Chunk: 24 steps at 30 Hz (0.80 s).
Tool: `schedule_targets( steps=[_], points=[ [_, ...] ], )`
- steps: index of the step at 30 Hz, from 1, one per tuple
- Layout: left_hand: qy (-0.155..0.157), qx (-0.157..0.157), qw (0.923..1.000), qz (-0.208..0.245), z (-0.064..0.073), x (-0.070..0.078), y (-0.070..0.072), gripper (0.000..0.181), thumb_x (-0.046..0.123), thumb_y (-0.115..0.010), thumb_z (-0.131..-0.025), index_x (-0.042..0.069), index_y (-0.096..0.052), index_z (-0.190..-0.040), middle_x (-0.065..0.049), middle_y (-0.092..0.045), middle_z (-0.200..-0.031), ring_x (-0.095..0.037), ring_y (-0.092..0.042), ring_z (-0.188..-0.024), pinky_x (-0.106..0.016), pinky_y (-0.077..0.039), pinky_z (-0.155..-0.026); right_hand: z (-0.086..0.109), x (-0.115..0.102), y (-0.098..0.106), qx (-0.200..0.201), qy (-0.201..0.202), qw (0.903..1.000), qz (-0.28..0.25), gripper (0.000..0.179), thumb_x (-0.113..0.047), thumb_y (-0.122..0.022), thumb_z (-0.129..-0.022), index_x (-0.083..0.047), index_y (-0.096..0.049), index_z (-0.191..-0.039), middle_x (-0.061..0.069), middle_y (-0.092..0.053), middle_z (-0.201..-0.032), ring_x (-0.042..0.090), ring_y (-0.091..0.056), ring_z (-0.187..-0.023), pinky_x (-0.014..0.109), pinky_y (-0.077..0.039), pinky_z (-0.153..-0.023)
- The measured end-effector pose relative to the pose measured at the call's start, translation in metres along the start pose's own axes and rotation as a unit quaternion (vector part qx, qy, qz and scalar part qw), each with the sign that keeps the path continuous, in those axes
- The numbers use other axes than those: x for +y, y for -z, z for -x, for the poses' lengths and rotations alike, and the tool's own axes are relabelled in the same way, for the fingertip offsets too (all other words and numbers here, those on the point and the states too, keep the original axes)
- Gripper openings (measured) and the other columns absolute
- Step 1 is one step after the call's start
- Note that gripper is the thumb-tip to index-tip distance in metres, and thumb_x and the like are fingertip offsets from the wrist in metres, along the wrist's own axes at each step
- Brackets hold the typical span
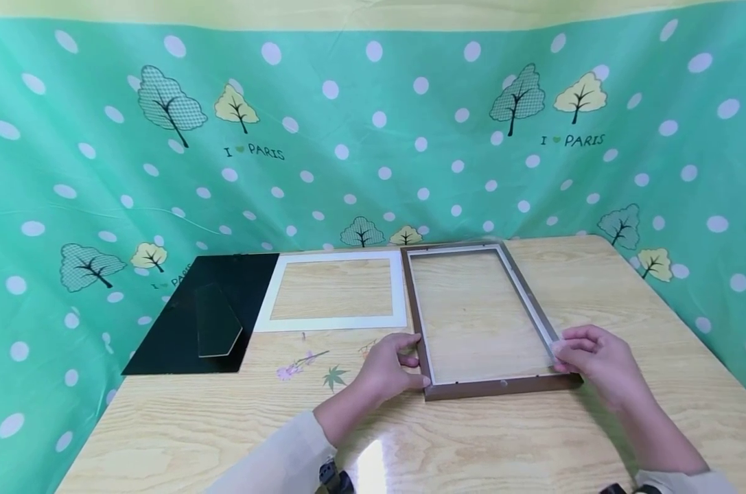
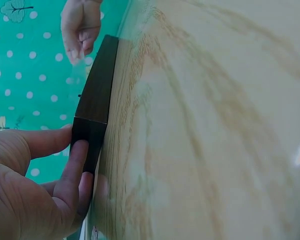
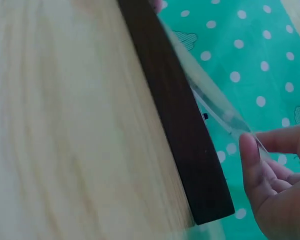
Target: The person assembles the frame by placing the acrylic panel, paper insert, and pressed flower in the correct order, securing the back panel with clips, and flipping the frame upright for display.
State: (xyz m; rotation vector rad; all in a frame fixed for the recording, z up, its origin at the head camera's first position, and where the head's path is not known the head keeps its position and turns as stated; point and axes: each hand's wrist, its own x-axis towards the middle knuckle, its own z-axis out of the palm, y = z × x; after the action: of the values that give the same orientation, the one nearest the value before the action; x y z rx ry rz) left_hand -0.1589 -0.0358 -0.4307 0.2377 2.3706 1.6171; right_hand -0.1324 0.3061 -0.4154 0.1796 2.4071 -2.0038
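Brown frame (image 1: 484, 389) points away lengthwise; left hand (image 1: 385, 367) grips its near-left corner, right hand (image 1: 598, 360) pinches a transparent sheet (image 3: 217, 97) tilted above near-right.

The right hand (image 1: 600, 362) hides from us part of a clear sheet (image 3: 215, 100), perhaps plastic; the head view's lower edge crops both sleeves (image 1: 280, 456).
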Motion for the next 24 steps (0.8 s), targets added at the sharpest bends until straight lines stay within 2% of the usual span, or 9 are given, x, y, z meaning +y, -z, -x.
schedule_targets(
  steps=[1, 3, 6, 9, 14, 21, 24],
  points=[
    [0.0, 0.001, 1.0, 0.0, -0.0003, -0.0001, 0.0002, 0.075, -0.005, -0.085, -0.066, 0.005, -0.056, -0.135, -0.013, -0.052, -0.134, -0.02, -0.063, -0.095, -0.025, -0.056, -0.068, 0.0003, -0.0009, -0.0011, 0.005, -0.001, 0.9989, 0.046, 0.039, -0.004, -0.07, -0.089, 0.013, -0.049, -0.117, 0.006, -0.066, -0.088, 0.018, -0.067, -0.073, 0.029, -0.058, -0.066],
    [-0.002, 0.002, 1.0, -0.002, -0.0007, -0.0005, 0.0003, 0.075, -0.005, -0.085, -0.066, 0.004, -0.056, -0.135, -0.013, -0.052, -0.134, -0.02, -0.063, -0.094, -0.025, -0.056, -0.068, 0.0013, -0.0023, -0.0027, 0.016, 0.003, 0.9908, 0.135, 0.044, -0.01, -0.072, -0.089, 0.013, -0.051, -0.12, 0.007, -0.066, -0.09, 0.016, -0.064, -0.073, 0.029, -0.057, -0.064],
    [-0.003, 0.003, 1.0, -0.002, -0.001, -0.0006, 0.0003, 0.075, -0.005, -0.086, -0.066, 0.005, -0.057, -0.134, -0.012, -0.052, -0.133, -0.018, -0.063, -0.093, -0.024, -0.056, -0.067, 0.0025, -0.0026, -0.0033, 0.03, 0.008, 0.9767, 0.212, 0.047, -0.015, -0.075, -0.087, 0.011, -0.057, -0.121, 0.01, -0.066, -0.092, 0.013, -0.061, -0.073, 0.026, -0.054, -0.06],
    [-0.007, 0.002, 1.0, -0.004, -0.0012, -0.001, -0.0002, 0.075, -0.005, -0.086, -0.065, 0.005, -0.057, -0.134, -0.012, -0.052, -0.133, -0.018, -0.064, -0.093, -0.024, -0.056, -0.067, 0.0023, -0.0014, -0.0024, 0.031, 0.014, 0.9696, 0.242, 0.052, -0.018, -0.078, -0.084, 0.01, -0.059, -0.123, 0.011, -0.065, -0.094, 0.011, -0.058, -0.075, 0.024, -0.053, -0.06],
    [-0.008, 0.001, 1.0, -0.004, -0.0006, 0.0008, -0.0002, 0.074, -0.006, -0.085, -0.066, 0.004, -0.057, -0.134, -0.013, -0.052, -0.134, -0.021, -0.064, -0.094, -0.025, -0.056, -0.068, -0.003, 0.0013, 0.0013, 0.011, 0.029, 0.963, 0.268, 0.057, -0.021, -0.08, -0.082, 0.01, -0.058, -0.126, 0.009, -0.065, -0.091, 0.011, -0.056, -0.076, 0.023, -0.051, -0.06],
    [0.001, 0.003, 1.0, 0.002, 0.0006, 0.0031, -0.0003, 0.074, -0.007, -0.085, -0.066, 0.004, -0.057, -0.134, -0.013, -0.052, -0.134, -0.022, -0.064, -0.094, -0.025, -0.056, -0.067, -0.0059, 0.0036, 0.0003, 0.009, 0.095, 0.933, 0.347, 0.054, -0.018, -0.081, -0.08, 0.01, -0.062, -0.122, 0.005, -0.062, -0.082, 0.015, -0.053, -0.068, 0.025, -0.044, -0.05],
    [-0.001, 0.003, 1.0, 0.002, 0.0008, 0.0036, -0.0005, 0.075, -0.007, -0.085, -0.066, 0.004, -0.057, -0.134, -0.013, -0.052, -0.134, -0.021, -0.064, -0.094, -0.025, -0.056, -0.067, -0.0064, 0.0028, -0.0005, 0.011, 0.098, 0.9294, 0.356, 0.05, -0.016, -0.081, -0.079, 0.011, -0.064, -0.118, 0.004, -0.061, -0.079, 0.015, -0.053, -0.067, 0.025, -0.044, -0.05]
  ],
)
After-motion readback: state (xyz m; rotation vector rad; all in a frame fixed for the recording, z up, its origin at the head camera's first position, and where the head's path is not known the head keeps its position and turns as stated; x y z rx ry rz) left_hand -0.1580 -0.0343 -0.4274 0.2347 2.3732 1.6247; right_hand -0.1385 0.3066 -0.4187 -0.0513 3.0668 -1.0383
